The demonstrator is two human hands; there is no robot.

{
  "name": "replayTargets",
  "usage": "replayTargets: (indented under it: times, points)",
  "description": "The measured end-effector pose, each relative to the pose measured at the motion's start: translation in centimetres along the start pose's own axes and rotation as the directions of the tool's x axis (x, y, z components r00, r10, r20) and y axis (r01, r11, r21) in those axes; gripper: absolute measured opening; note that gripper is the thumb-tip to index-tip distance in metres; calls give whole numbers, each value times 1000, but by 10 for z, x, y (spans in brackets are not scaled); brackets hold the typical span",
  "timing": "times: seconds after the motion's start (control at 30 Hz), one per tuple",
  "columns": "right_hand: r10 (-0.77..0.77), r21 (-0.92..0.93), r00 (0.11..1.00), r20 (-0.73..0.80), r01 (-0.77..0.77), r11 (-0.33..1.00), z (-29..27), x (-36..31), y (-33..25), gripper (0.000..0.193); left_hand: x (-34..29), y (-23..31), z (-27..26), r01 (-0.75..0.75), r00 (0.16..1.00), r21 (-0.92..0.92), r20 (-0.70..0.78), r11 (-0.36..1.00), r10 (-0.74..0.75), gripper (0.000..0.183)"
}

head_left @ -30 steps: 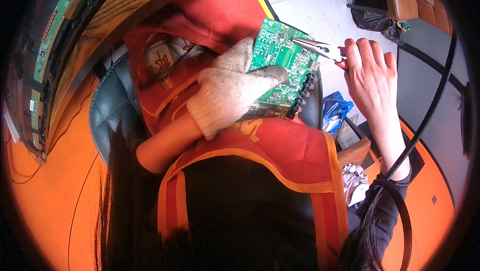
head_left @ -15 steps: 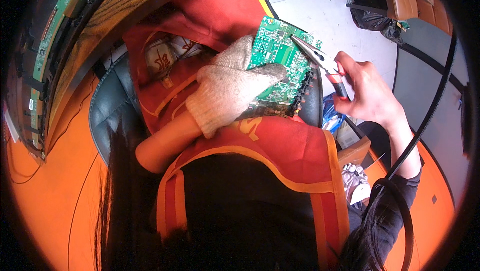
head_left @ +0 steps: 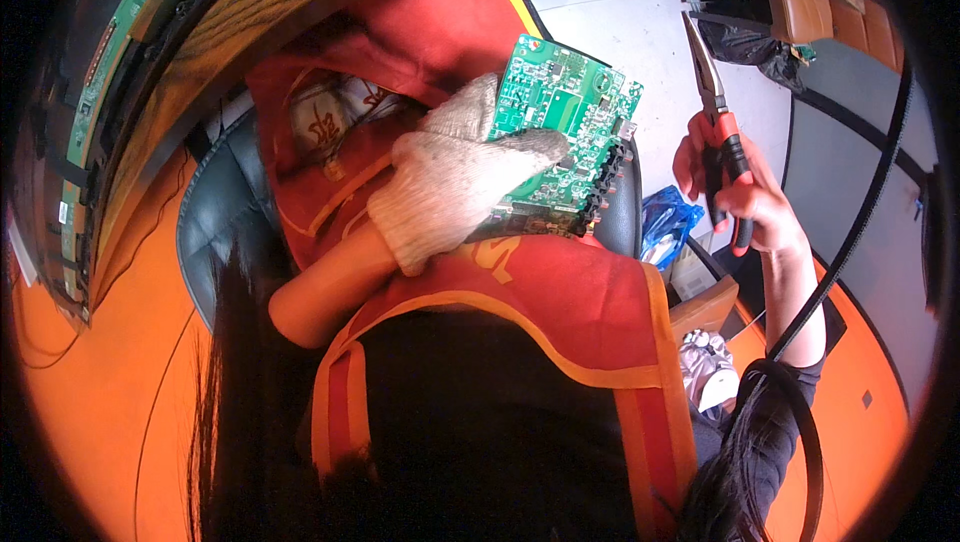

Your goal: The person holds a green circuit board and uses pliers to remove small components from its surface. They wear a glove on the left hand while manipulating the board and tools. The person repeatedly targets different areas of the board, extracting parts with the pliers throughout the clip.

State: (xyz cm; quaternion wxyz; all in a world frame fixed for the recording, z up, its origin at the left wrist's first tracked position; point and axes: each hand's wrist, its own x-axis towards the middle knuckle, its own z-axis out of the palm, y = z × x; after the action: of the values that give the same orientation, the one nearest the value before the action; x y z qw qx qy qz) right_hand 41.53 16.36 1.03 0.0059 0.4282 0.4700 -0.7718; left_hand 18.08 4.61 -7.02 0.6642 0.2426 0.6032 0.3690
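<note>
A green circuit board point(head_left: 553, 92) with small chips and a row of black connectors along its right edge is held over my lap. My left hand point(head_left: 445, 187), in a worn whitish knitted glove, grips its left side, thumb lying across the face and the other fingers hidden beneath. To the right of the board, my bare right hand point(head_left: 765, 204) is closed round the red and black handles of long-nose pliers point(head_left: 718, 117). The pliers point away from me, their jaws apart from the board.
A red apron point(head_left: 580, 302) with orange edging covers my lap. Beyond the left hand curves a wooden table edge point(head_left: 240, 17), with a long green board strip point(head_left: 100, 82) at far left. A blue plastic bag point(head_left: 668, 222) lies right of the seat; a black cable point(head_left: 860, 212) hangs at the right.
The pliers have left the board's upper right part, moving right and turning to point away from me. My left hand and the board have stayed nearly in place.
</note>
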Motion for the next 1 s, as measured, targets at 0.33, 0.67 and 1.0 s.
replayTargets:
  times: [0.33,0.67,1.0]
  points:
    - [390,-42,902,-186,-403,914,2,-22,-18,61,1,-1,3,-63,997,-187,-59,980,52,32]
    - [-555,-966,808,-199,-67,250,24,1,2,61,-7,6,1,-76,997,-366,-26,928,72,28]
    - [-650,-986,756,-75,-151,-62,33,25,5,58,-7,2,2,-123,992,-391,-35,912,119,31]
